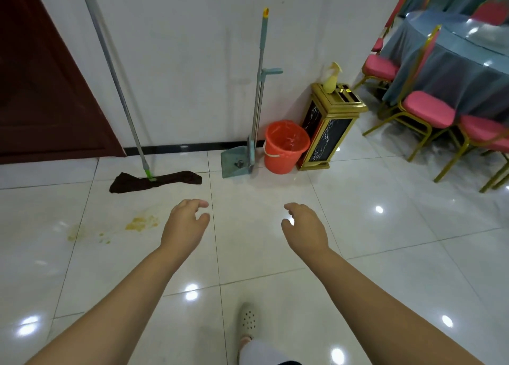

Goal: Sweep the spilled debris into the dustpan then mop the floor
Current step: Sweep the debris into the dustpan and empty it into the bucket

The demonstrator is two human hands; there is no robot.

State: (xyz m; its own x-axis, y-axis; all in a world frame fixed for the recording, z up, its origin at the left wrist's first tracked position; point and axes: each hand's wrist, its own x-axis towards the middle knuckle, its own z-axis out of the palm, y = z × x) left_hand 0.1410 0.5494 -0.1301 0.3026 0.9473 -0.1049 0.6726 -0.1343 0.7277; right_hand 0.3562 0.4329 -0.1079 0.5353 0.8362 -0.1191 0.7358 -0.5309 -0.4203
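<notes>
Yellow debris (141, 223) lies spilled on the white tiled floor (261, 240), left of my hands, with a fainter smear (73, 235) further left. A flat mop (154, 181) with a dark cloth head leans on the wall behind it. A grey-green dustpan (235, 160) and a long-handled broom (259, 89) stand together against the wall ahead. My left hand (186, 224) and my right hand (304, 227) are both stretched forward over the floor, fingers loosely apart, holding nothing.
An orange bucket (285, 147) and a gold-and-black bin (329, 127) with a yellow spray bottle (332, 79) on top stand right of the dustpan. Pink chairs (424, 113) and a covered round table (457, 58) fill the right. A dark red door (46, 89) is at left. My shoe (248, 320) is below.
</notes>
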